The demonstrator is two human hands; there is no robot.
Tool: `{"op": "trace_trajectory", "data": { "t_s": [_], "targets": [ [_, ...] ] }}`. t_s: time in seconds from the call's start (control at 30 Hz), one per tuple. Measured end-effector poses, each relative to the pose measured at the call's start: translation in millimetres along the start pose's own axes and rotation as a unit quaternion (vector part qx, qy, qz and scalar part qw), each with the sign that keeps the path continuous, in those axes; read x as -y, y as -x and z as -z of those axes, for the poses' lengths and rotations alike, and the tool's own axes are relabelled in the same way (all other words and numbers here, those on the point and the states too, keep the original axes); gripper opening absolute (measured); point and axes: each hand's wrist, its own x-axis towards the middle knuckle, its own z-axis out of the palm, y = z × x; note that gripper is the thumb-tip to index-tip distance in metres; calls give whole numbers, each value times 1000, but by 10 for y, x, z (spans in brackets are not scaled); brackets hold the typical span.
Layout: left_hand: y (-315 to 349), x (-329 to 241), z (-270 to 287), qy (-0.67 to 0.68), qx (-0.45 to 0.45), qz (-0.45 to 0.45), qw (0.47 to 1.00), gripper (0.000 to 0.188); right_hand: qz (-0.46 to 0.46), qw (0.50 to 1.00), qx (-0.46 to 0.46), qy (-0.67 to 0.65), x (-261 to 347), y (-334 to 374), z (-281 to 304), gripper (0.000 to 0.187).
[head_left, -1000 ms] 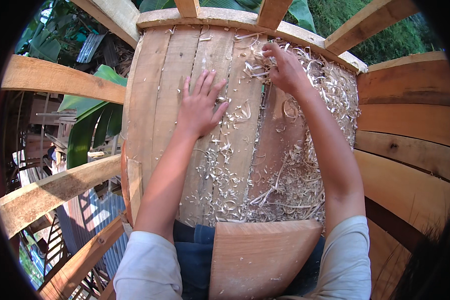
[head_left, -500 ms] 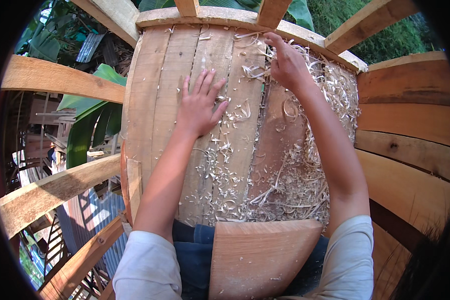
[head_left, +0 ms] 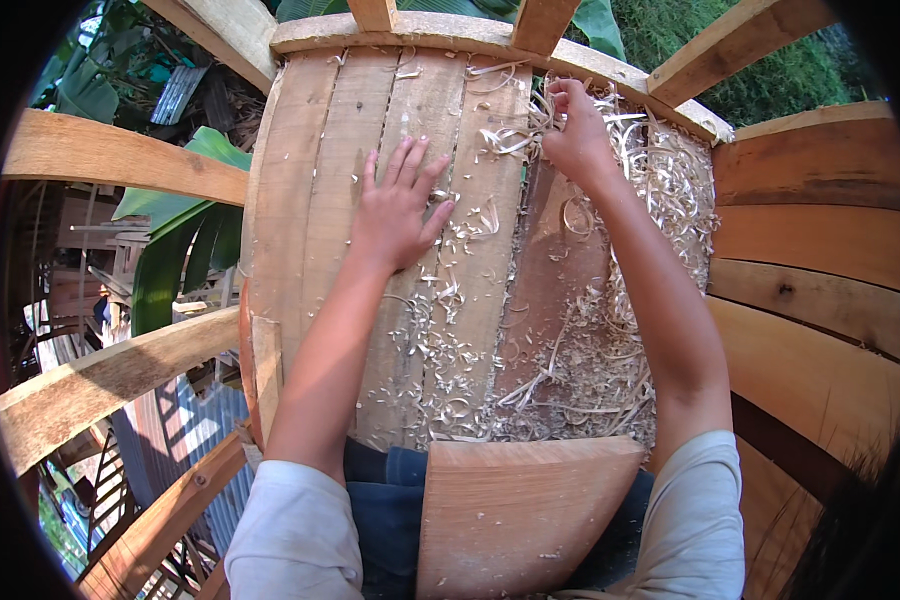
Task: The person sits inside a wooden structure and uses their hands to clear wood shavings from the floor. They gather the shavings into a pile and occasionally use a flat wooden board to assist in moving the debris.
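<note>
My left hand (head_left: 400,212) lies flat with fingers spread on the plank floor (head_left: 360,110), with nothing in its grasp. Toward the far edge, my right hand (head_left: 578,138) is closed, its thumb and fingers bent together in a pinch. Thin curled wood shavings (head_left: 510,140) hang at its fingertips; how many it grips is partly hidden by the hand. A thicker heap of shavings (head_left: 660,190) spreads beside my right forearm. Close to my body, a smooth wide board (head_left: 525,515) stands tilted over my lap, with a few chips on its face.
A wooden rail (head_left: 450,36) bounds the far edge, with upright posts rising from it. Slanting timbers (head_left: 130,158) stick out on the left, above corrugated metal sheets and leaves. A wall of curved planks (head_left: 810,235) stands on the right.
My right hand has drawn back slightly from the far rail, and its outstretched finger has curled in toward the thumb, among the shavings. My left hand stays where it was.
</note>
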Motion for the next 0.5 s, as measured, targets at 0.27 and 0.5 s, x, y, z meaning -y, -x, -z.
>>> {"op": "trace_trajectory", "data": {
  "t_s": [0.27, 0.5],
  "targets": [
    [-20, -23, -5, 6, -1, -1, 1000, 55, 141, 976, -153, 57, -53, -33, 277, 53],
    [26, 20, 6, -2, 9, 8, 1000, 55, 3, 978, 146, 151, 117, 113, 217, 28]
  ]
}}
